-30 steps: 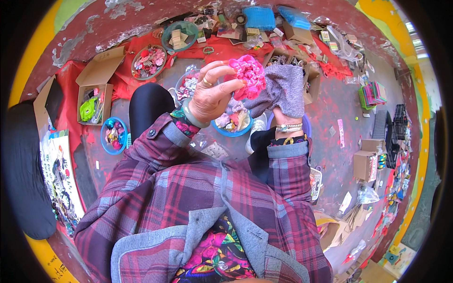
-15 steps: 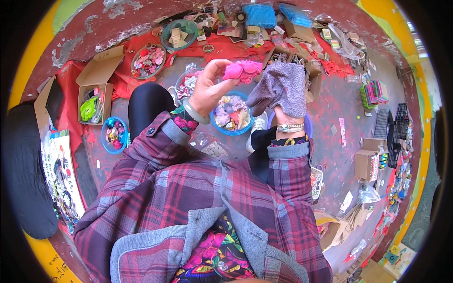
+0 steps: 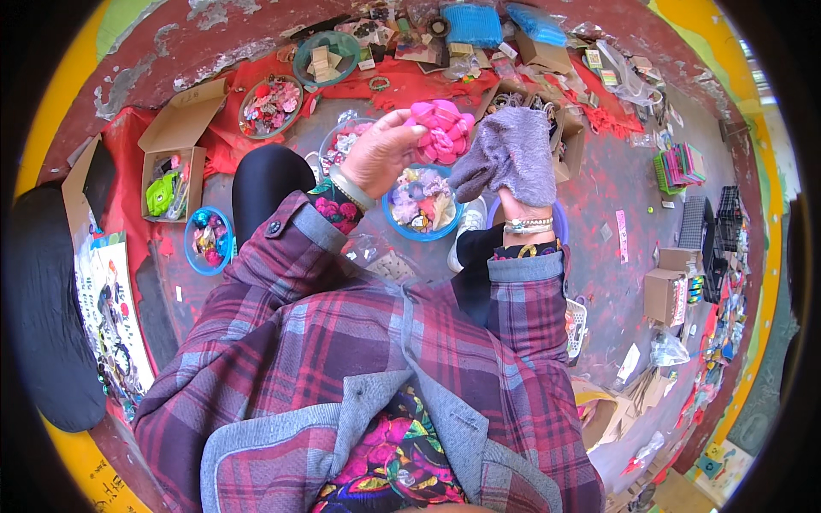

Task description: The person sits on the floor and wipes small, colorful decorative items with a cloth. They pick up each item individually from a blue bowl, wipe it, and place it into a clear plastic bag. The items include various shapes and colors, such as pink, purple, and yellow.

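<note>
Between the thumb and fingers of my left hand [image 3: 382, 152] is a bright pink fabric flower [image 3: 440, 132], its petalled face turned toward me. Beside it, a grey-purple cloth [image 3: 510, 154] drapes over my right hand [image 3: 525, 209], hiding the fingers; only the wrist and the base of the hand show. The cloth's left corner hangs near the flower. Below both hands stands a blue-rimmed basket [image 3: 421, 232] of pale fabric flowers. A purple basin [image 3: 560, 224] is partly hidden behind my right wrist.
To the left are an open cardboard box [image 3: 195, 184] and a small blue basket [image 3: 190, 248] of hair ornaments. Farther back sit a round basket [image 3: 248, 128] of flowers and a teal basket [image 3: 299, 64]. Another carton [image 3: 569, 158] stands behind the cloth. Boxes [image 3: 663, 295] line the right.
My left hand has turned the pink flower from edge-on to face-on. It has shifted slightly left and down. The cloth on my right hand has moved slightly up and stays draped.
</note>
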Demonstrator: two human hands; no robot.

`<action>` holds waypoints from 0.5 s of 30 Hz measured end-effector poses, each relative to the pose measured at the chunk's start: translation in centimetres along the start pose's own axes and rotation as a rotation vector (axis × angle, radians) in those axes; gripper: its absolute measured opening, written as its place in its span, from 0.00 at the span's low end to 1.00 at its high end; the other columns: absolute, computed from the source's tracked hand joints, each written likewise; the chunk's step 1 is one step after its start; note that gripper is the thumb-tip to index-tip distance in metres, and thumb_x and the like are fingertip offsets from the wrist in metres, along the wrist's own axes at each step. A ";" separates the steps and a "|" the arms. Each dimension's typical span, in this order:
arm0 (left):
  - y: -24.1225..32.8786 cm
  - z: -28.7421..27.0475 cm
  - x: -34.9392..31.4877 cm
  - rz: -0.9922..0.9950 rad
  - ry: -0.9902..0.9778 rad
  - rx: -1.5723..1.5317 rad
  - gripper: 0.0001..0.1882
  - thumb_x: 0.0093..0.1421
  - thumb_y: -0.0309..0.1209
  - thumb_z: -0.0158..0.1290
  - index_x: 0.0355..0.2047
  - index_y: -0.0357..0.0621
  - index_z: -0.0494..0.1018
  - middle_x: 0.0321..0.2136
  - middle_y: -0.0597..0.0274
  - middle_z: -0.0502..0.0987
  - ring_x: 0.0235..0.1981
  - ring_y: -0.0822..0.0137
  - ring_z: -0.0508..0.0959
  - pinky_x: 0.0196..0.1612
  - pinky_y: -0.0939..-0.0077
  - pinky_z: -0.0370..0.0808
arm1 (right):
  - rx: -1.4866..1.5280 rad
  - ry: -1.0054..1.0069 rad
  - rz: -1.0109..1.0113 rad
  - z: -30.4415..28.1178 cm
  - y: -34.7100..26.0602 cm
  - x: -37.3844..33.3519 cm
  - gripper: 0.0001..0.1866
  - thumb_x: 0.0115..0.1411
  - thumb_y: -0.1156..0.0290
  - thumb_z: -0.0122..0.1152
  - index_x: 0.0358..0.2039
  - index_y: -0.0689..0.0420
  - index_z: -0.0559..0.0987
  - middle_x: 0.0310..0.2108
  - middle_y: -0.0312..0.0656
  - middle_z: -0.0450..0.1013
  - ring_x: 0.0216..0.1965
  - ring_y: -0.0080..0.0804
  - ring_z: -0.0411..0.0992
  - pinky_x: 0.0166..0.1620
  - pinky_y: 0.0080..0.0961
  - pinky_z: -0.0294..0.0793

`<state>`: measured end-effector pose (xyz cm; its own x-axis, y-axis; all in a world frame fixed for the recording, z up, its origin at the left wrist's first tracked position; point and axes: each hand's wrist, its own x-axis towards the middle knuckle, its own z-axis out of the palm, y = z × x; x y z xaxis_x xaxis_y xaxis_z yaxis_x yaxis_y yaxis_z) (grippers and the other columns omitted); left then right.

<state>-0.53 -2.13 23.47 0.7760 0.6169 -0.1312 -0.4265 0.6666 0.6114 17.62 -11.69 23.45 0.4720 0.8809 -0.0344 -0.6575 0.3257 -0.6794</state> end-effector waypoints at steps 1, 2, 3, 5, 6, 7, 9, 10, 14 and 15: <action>-0.2 0.1 0.0 0.063 0.004 0.065 0.16 0.51 0.26 0.53 0.42 0.44 0.66 0.37 0.61 0.72 0.38 0.71 0.73 0.42 0.75 0.70 | -0.014 0.012 0.012 0.1 0.1 0.0 0.14 0.61 0.68 0.41 0.46 0.58 0.66 0.43 0.43 0.67 0.46 0.34 0.66 0.51 0.30 0.66; -0.4 0.0 0.0 0.126 0.011 0.175 0.17 0.51 0.25 0.53 0.43 0.42 0.65 0.37 0.61 0.72 0.38 0.71 0.73 0.42 0.76 0.70 | -0.064 -0.032 0.009 0.1 0.2 -0.1 0.14 0.61 0.69 0.42 0.46 0.59 0.66 0.43 0.42 0.67 0.45 0.34 0.66 0.50 0.29 0.66; -0.7 -0.1 0.0 0.187 0.015 0.283 0.18 0.51 0.24 0.53 0.43 0.41 0.64 0.37 0.60 0.72 0.39 0.71 0.73 0.43 0.76 0.70 | -0.115 -0.073 0.005 0.1 0.2 -0.2 0.14 0.61 0.69 0.42 0.46 0.59 0.66 0.42 0.42 0.67 0.45 0.33 0.67 0.49 0.28 0.67; -1.0 -0.1 0.0 0.275 0.036 0.500 0.19 0.50 0.22 0.53 0.44 0.39 0.64 0.37 0.60 0.72 0.39 0.72 0.72 0.43 0.78 0.70 | -0.200 -0.140 -0.007 0.1 0.4 -0.2 0.14 0.61 0.70 0.43 0.46 0.59 0.66 0.41 0.41 0.68 0.43 0.32 0.67 0.47 0.27 0.68; -1.2 0.2 -0.2 0.302 0.052 0.608 0.19 0.50 0.22 0.54 0.43 0.39 0.64 0.36 0.61 0.72 0.38 0.73 0.72 0.42 0.79 0.70 | -0.236 -0.164 -0.015 0.2 0.7 -0.1 0.13 0.60 0.70 0.44 0.46 0.59 0.66 0.41 0.40 0.68 0.43 0.32 0.68 0.46 0.26 0.68; -1.4 0.5 -0.3 0.328 0.068 0.717 0.19 0.50 0.22 0.54 0.43 0.38 0.64 0.36 0.61 0.72 0.37 0.74 0.72 0.41 0.80 0.70 | -0.272 -0.189 -0.022 0.5 1.0 -0.2 0.13 0.60 0.71 0.44 0.45 0.60 0.67 0.40 0.39 0.68 0.42 0.31 0.68 0.45 0.26 0.69; -1.9 0.7 -0.4 0.419 0.029 0.865 0.19 0.50 0.22 0.54 0.43 0.38 0.63 0.35 0.62 0.71 0.37 0.75 0.72 0.40 0.82 0.70 | -0.628 -0.077 -0.072 1.2 1.3 -0.5 0.14 0.56 0.75 0.46 0.44 0.60 0.68 0.39 0.42 0.69 0.41 0.36 0.69 0.43 0.27 0.69; -2.3 0.7 -0.4 0.456 0.006 0.915 0.19 0.50 0.22 0.54 0.43 0.38 0.63 0.35 0.63 0.71 0.36 0.75 0.72 0.39 0.82 0.70 | -1.038 -0.200 -0.242 1.4 1.3 -0.6 0.14 0.55 0.76 0.46 0.44 0.60 0.68 0.39 0.44 0.69 0.41 0.37 0.69 0.44 0.27 0.68; -2.8 0.9 -1.0 0.540 -0.065 1.124 0.19 0.49 0.22 0.54 0.43 0.38 0.64 0.32 0.64 0.70 0.34 0.74 0.72 0.38 0.81 0.70 | -1.771 -0.399 -0.699 1.3 1.5 -0.3 0.16 0.51 0.74 0.46 0.43 0.60 0.69 0.39 0.50 0.68 0.43 0.44 0.67 0.46 0.31 0.66; -3.0 0.9 -1.1 0.533 -0.075 1.138 0.19 0.49 0.23 0.54 0.43 0.38 0.64 0.32 0.64 0.70 0.34 0.74 0.72 0.38 0.80 0.70 | -1.807 -0.373 -0.689 1.4 1.5 -0.3 0.16 0.52 0.73 0.46 0.42 0.60 0.70 0.39 0.50 0.68 0.43 0.45 0.67 0.46 0.32 0.66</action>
<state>0.31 -5.22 22.51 0.6716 0.6477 0.3598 -0.0816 -0.4181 0.9048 15.73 -10.97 23.45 0.0574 0.8738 0.4829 0.9313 0.1275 -0.3413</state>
